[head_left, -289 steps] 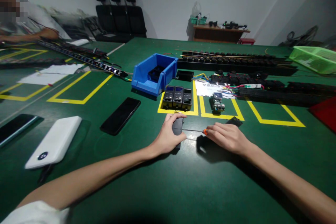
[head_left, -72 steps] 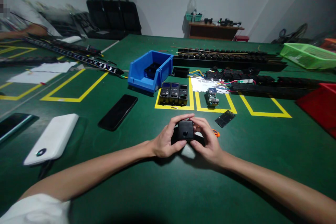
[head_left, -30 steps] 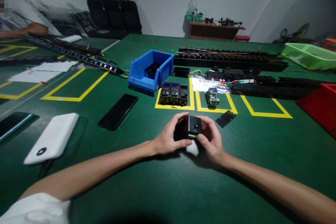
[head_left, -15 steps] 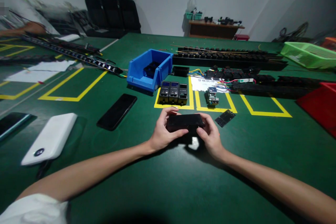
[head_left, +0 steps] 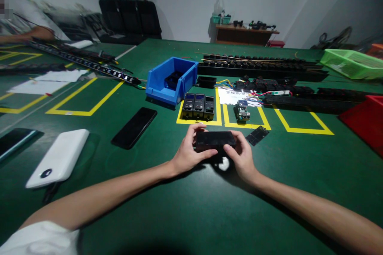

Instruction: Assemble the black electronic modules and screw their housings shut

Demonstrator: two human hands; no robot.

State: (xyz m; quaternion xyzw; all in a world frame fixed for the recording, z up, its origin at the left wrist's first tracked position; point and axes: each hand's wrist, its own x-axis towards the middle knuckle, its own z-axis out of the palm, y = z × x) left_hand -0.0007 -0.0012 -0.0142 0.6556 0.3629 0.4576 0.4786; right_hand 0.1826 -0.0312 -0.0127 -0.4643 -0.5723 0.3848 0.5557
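Between my two hands is a black box-shaped housing (head_left: 214, 138), held level a little above the green table. My left hand (head_left: 191, 147) grips its left end, thumb along the near side and fingers behind. At the right end, my right hand (head_left: 241, 153) grips it with the thumb on the near face. A thin black panel (head_left: 257, 135) lies just beyond my right hand. Farther back, three black modules (head_left: 198, 106) stand side by side inside a yellow frame. A small circuit board assembly (head_left: 243, 111) stands in the neighbouring frame.
Behind the modules sits a blue bin (head_left: 170, 81) with black parts in it. A black phone (head_left: 134, 127) and a white power bank (head_left: 58, 158) lie at left. Long black strips with wires (head_left: 269, 83) cross the back. A red bin (head_left: 365, 125) and green basket (head_left: 353, 63) stand right.
The black housing has shifted slightly to the right and its top face now shows flatter. Both hands have kept their grip on it.
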